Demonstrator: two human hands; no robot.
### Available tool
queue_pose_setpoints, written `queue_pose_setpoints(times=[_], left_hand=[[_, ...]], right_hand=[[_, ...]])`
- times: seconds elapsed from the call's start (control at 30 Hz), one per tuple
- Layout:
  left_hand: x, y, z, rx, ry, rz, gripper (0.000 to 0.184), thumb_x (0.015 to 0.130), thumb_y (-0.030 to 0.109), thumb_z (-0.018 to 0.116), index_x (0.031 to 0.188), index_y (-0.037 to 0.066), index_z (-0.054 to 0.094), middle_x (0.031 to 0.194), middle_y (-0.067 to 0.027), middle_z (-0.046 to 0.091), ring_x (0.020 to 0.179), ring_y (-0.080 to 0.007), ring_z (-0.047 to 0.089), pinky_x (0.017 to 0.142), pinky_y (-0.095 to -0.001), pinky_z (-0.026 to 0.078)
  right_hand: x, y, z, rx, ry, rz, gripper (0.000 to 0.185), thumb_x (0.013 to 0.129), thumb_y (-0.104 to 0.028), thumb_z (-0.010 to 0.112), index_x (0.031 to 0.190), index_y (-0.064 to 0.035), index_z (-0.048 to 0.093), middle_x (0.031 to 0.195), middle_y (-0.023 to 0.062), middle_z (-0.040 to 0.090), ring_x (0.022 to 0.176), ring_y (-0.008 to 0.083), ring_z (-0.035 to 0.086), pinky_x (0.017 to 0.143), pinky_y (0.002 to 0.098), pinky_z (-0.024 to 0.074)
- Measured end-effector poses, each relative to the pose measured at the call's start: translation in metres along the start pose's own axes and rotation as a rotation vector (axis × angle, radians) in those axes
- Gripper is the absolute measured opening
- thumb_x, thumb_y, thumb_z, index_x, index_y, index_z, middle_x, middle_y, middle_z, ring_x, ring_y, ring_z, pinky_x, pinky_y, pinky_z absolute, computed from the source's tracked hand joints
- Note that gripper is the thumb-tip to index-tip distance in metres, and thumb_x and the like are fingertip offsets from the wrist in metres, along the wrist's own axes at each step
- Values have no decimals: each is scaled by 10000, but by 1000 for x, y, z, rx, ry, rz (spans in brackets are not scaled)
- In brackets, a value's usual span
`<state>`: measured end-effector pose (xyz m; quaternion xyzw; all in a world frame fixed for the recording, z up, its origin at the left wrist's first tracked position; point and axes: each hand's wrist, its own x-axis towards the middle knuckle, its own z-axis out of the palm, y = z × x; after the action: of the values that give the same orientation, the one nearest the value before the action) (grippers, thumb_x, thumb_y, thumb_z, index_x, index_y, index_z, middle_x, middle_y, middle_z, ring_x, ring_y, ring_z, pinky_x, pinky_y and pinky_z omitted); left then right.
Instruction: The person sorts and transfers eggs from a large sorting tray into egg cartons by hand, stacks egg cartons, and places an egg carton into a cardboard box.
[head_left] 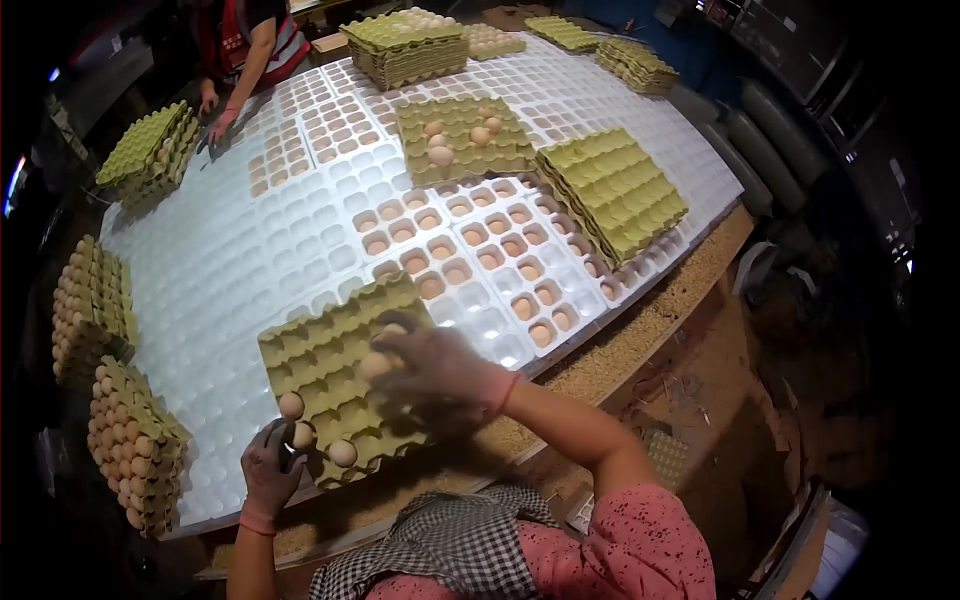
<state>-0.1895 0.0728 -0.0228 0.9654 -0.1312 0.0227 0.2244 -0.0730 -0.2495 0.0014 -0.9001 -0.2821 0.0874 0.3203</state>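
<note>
A yellow-green moulded egg tray (335, 365) lies in front of me on the white plastic cell trays (270, 230). My right hand (445, 375), gloved in grey and smeared by motion, is over the tray's right side with its fingers around pale brown eggs (378, 364). At the tray's lower left corner, my gloved left hand (269, 468) has its fingertips curled on an egg (302, 436). Another egg (291, 405) sits just above that one, and an egg (342, 453) rests in a nearby cup. Several white cells to the right hold eggs (430, 285).
Filled egg stacks (135, 445) stand along the left edge. A tray with several eggs (465, 140) and stacked trays (615, 195) lie farther back, with a taller stack (405, 50) behind. Across the table, another person's hand (222, 125) reaches over its edge. Grain-like litter (650, 320) borders the right side.
</note>
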Motion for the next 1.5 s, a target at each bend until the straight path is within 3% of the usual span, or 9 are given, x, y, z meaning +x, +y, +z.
queue_pose_setpoints(times=[0.2, 0.33, 0.47, 0.6, 1.0, 1.13, 1.23, 1.33, 1.5], left_hand=[[46, 45, 10, -450, 112, -39, 568, 712, -8, 709, 1256, -11, 545, 1151, -180, 635, 1013, -321, 653, 881, -386, 519], [122, 125, 56, -504, 49, 143, 599, 743, 122, 778, 1286, 14, 551, 1197, -175, 618, 1045, -336, 640, 874, -389, 520], [217, 204, 104, -342, 26, 293, 540, 798, 174, 742, 1300, 98, 559, 1211, -114, 618, 1006, -288, 650, 851, -379, 526], [285, 219, 184, -69, -293, 212, 475, 837, 313, 684, 1264, 128, 584, 1145, -117, 644, 1005, -313, 636, 920, -403, 481], [206, 210, 175, -208, 49, 453, 437, 875, 170, 605, 1298, 89, 538, 1220, -210, 518, 1119, -381, 520, 973, -477, 426], [174, 166, 106, -318, 151, 151, 455, 867, 180, 654, 1290, 53, 549, 1228, -220, 537, 1070, -376, 585, 903, -436, 508], [128, 108, 47, -459, 212, -51, 460, 877, 106, 622, 1320, 30, 525, 1273, -209, 536, 1114, -360, 583, 950, -416, 504], [69, 39, 17, 118, 252, -246, 538, 832, 108, 644, 1344, 45, 494, 1258, -191, 546, 1209, -380, 499, 1026, -440, 420], [33, -16, 26, 475, -22, 66, 576, 777, 186, 698, 1314, 72, 522, 1199, -162, 567, 1231, -309, 482, 1122, -540, 276]], right_hand=[[-106, 194, -85, -346, 395, 708, 455, 845, -340, 680, 1247, -161, 566, 1160, 100, 650, 982, 296, 664, 848, 436, 519], [-114, 249, -91, -574, 298, 620, 472, 861, -309, 650, 1293, -146, 546, 1093, 112, 671, 1038, 316, 635, 887, 447, 492], [-80, 231, -112, -45, 525, 483, 475, 908, -366, 571, 1313, -122, 529, 1209, 169, 616, 1127, 356, 578, 963, 442, 456], [-75, 245, -114, -131, 138, 740, 494, 923, -394, 549, 1302, -77, 524, 1202, 198, 616, 1105, 367, 583, 982, 434, 440], [-133, 248, -37, -319, 746, 201, 301, 832, -113, 631, 1118, -22, 602, 1119, 189, 591, 1130, 409, 497, 1012, 518, 369], [-111, 136, -16, -231, 409, -171, 425, 826, -166, 645, 1225, -46, 561, 1258, 186, 511, 1197, 412, 456, 1052, 548, 335], [-100, 147, 27, -381, 194, 22, 531, 812, -232, 665, 1284, -43, 516, 1271, 188, 490, 1234, 398, 422, 1085, 566, 293], [-79, 116, 21, -269, 415, -20, 549, 798, -248, 676, 1274, -32, 510, 1255, 198, 491, 1238, 410, 412, 1093, 559, 291], [-38, -8, 52, -23, 73, -533, 527, 717, -325, 774, 1159, -109, 584, 1168, 135, 549, 1153, 343, 503, 1069, 556, 360]])
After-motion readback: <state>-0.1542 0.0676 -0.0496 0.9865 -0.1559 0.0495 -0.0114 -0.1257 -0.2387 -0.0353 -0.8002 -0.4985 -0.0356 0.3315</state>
